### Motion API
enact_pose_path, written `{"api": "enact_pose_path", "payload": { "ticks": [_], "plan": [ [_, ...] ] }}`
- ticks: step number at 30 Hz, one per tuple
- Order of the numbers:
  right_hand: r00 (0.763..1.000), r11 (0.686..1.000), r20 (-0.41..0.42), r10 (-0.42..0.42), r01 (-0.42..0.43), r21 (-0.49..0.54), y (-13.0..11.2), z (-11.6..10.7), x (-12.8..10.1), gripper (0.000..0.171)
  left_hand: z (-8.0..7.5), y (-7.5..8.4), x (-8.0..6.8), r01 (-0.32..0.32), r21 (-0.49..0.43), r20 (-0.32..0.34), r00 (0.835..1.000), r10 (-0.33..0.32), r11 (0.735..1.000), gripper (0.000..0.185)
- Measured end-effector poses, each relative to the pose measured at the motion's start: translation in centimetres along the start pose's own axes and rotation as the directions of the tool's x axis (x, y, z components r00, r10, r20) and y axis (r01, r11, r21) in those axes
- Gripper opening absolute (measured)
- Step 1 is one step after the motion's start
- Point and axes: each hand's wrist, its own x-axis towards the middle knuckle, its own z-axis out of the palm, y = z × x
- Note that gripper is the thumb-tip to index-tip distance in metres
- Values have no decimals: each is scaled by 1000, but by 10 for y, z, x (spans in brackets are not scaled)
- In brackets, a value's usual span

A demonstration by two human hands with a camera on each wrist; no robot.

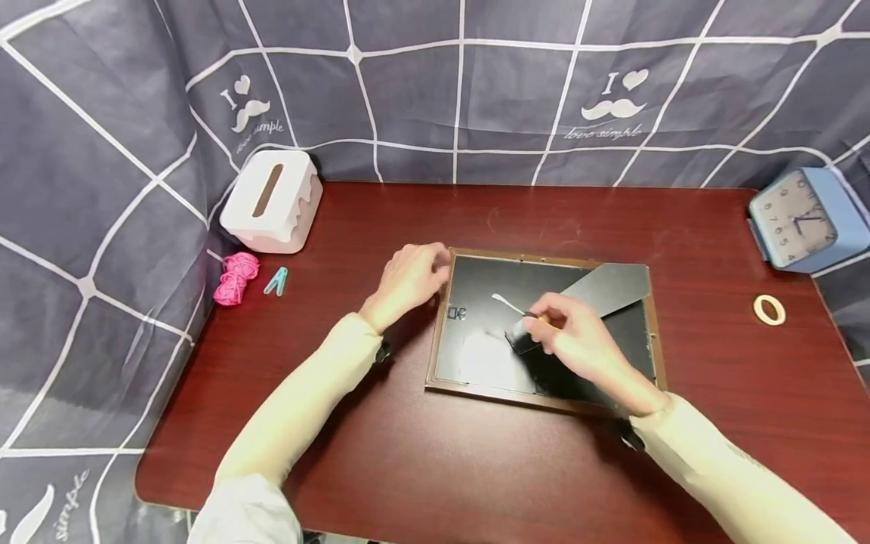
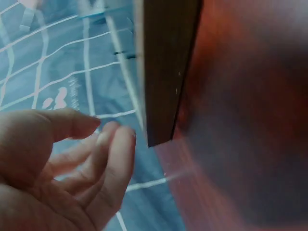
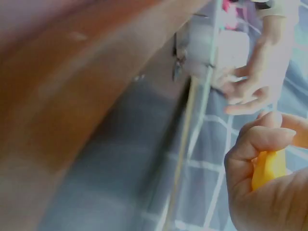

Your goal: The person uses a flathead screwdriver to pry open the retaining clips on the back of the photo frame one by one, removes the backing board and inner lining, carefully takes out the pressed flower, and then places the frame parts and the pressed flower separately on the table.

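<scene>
While the brown wooden picture frame is lying face-down mid-table, black backing inside its rim, the right hand is pinching a yellow-handled tool — its colour clear only from the right wrist. Left hand is hovering loosely curled, gripping nothing, beside the frame's corner.

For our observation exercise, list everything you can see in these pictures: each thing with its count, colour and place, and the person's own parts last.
Picture frame: one, brown rim, black back, face down mid-table.
Stand flap: one, dark grey, on the frame's back.
Tool: one, yellow handle, pale tip, in the right hand.
Tissue box: one, white, back left.
Pink bundle: one, left edge.
Clip: one, teal, beside the bundle.
Clock: one, blue, back right.
Tape roll: one, cream, right.
Table: one, dark red.
Cloth: grey, white grid, behind.
Left hand: at the frame's left edge.
Right hand: grips the tool.
</scene>
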Motion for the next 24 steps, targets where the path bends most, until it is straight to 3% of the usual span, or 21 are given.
{"api": "enact_pose_path", "payload": {
  "ticks": [1, 3, 6, 8, 10, 13, 15, 17, 18, 24],
  "plan": [
    [999, 1000, -39, 6, -6, 1, 2, -6, -7, 7, 2, 3, 9, -37, 61, -25, 999, 39, 997, 26],
    [991, 1000, -132, 14, -15, -1, 9, -18, -22, 9, 8, 9, 25, -111, 138, -14, 993, 114, 984, 26],
    [948, 999, -314, 47, -49, -1, 24, -40, -43, 13, 16, 16, 43, -191, 195, 50, 982, 185, 962, 23],
    [890, 994, -448, 86, -105, -19, 38, -58, -58, 12, 21, 19, 53, -220, 210, 84, 975, 207, 953, 18],
    [813, 980, -564, 144, -194, -30, 54, -77, -73, 10, 24, 22, 61, -234, 214, 106, 971, 216, 948, 16],
    [704, 927, -672, 229, -369, -70, 80, -107, -93, 13, 25, 26, 69, -238, 227, 117, 969, 216, 944, 17],
    [663, 884, -696, 276, -459, -86, 96, -124, -104, 22, 24, 26, 72, -230, 241, 111, 972, 209, 943, 18],
    [644, 838, -697, 315, -533, -114, 111, -138, -112, 33, 22, 25, 71, -215, 254, 102, 975, 195, 943, 18],
    [646, 822, -693, 319, -553, -137, 118, -143, -116, 38, 20, 23, 69, -205, 258, 97, 978, 186, 944, 18],
    [711, 762, -606, 356, -597, -252, 148, -161, -134, 45, 15, 11, 47, -180, 289, 86, 983, 161, 940, 20]
  ]
}}
